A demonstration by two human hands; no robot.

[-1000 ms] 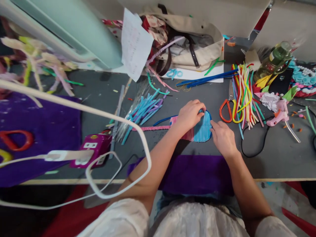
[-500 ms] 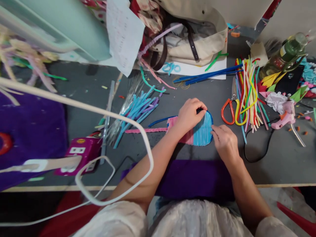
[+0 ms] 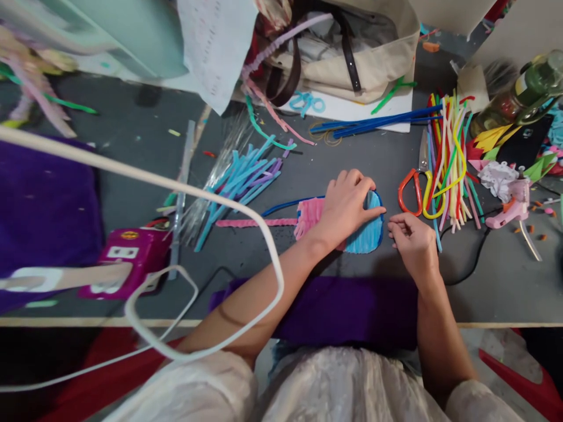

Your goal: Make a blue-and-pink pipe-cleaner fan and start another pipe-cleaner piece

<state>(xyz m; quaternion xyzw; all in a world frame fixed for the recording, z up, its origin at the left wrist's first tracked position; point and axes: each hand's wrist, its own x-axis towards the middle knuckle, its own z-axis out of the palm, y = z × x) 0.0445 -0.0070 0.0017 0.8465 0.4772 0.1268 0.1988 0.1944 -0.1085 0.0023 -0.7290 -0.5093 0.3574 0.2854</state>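
Note:
A flat rounded piece made of pink and light-blue pipe cleaners [image 3: 367,237] lies on the grey table [image 3: 308,170], edged with a dark-blue pipe cleaner. My left hand [image 3: 347,205] lies on top of it, fingers curled and pressing on its upper edge. My right hand [image 3: 411,240] sits just to the right of the piece, its fingertips pinched together at the blue rim. What the pinch holds is too small to make out. A pink pipe cleaner [image 3: 255,223] trails left from the piece.
Orange-handled scissors [image 3: 411,187] and a bundle of coloured pipe cleaners [image 3: 448,158] lie to the right, with a pink glue gun [image 3: 510,205] beyond. Blue pipe-cleaner pieces [image 3: 241,181] lie to the left. A beige bag [image 3: 373,58] stands behind. Purple felt [image 3: 343,310] hangs over the near edge.
My left hand has spread further over the blue part of the piece. My right hand has drawn slightly away from the rim and pinched its fingers. The view has shifted a little.

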